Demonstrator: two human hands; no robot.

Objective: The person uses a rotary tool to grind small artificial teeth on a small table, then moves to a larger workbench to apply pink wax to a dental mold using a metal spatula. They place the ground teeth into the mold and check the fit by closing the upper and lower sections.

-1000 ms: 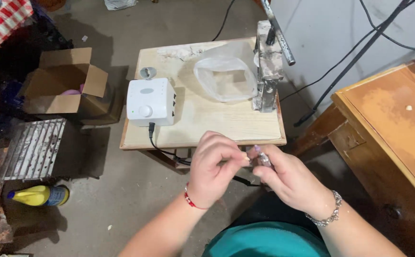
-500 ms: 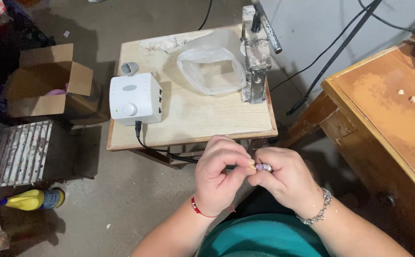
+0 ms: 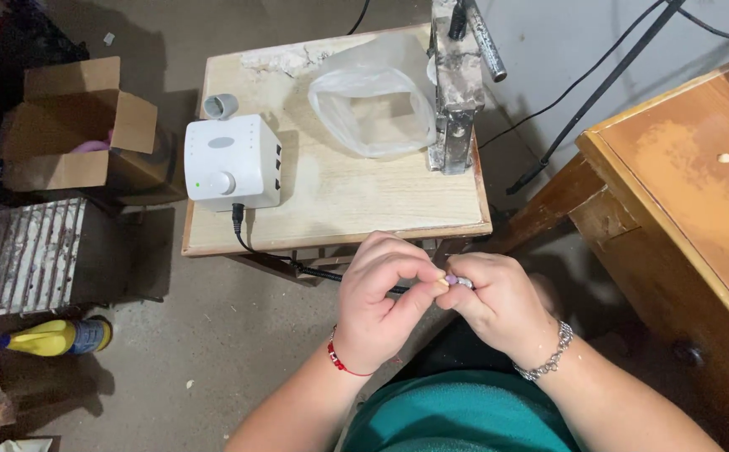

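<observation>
My left hand (image 3: 379, 300) and my right hand (image 3: 495, 301) meet in front of my body, just below the near edge of a small wooden table (image 3: 356, 201). My right hand grips a slim metal handpiece (image 3: 462, 283), whose silver tip shows between the fingers. My left thumb and forefinger pinch a tiny pale piece (image 3: 441, 285) against that tip. A black cable (image 3: 314, 271) runs from the hands up to a white control box (image 3: 232, 161) on the table.
On the table lie a clear plastic bag (image 3: 374, 99), a grey cap (image 3: 220, 105) and a metal vise-like stand (image 3: 456, 84). A wooden cabinet (image 3: 691, 192) with small pale bits stands right. A cardboard box (image 3: 76, 125), a metal grate (image 3: 30, 251) and a yellow bottle (image 3: 51, 336) are left.
Both hands stay together on the handpiece, shifting slightly right and lower in view as the camera tilts. The grip looks the same.
</observation>
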